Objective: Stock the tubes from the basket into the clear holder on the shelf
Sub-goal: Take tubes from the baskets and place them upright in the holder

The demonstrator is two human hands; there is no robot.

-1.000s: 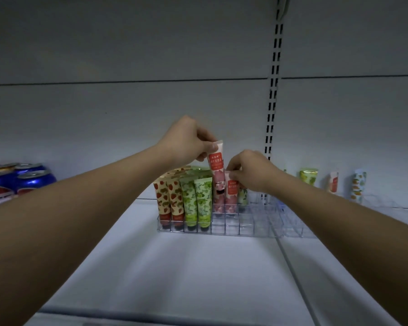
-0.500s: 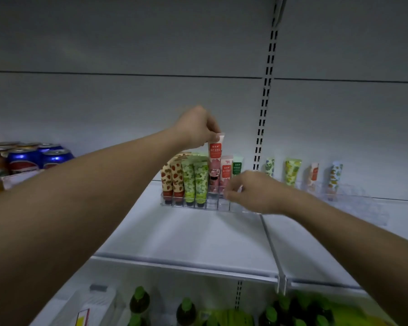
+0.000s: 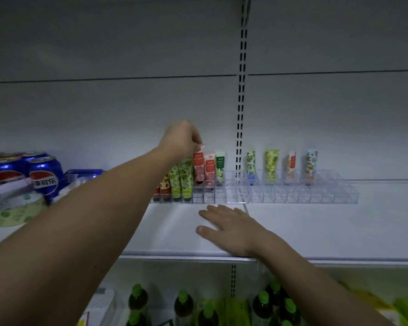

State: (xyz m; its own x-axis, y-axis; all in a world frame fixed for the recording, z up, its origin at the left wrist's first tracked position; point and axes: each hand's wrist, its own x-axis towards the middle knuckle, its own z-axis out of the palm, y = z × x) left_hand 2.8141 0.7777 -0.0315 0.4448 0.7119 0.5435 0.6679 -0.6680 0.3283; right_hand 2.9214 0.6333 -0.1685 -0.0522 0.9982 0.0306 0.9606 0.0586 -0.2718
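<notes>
Clear plastic holder (image 3: 222, 196) on the white shelf (image 3: 316, 231) shows seven tubes; the arm hides more. Left hand (image 3: 181, 138) pinches the red-and-pink tube (image 3: 198, 165). Right hand (image 3: 231, 229) lies flat, fingers straight.

Probably a shop: slotted shelf uprights (image 3: 242, 109), stocked cola cans (image 3: 45, 175) (bottles (image 3: 183, 304) below).

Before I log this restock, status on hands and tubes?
Left hand pinches pink tube top, tube in clear holder. Right hand open, flat over shelf. Nothing blocking the free slots.
</notes>
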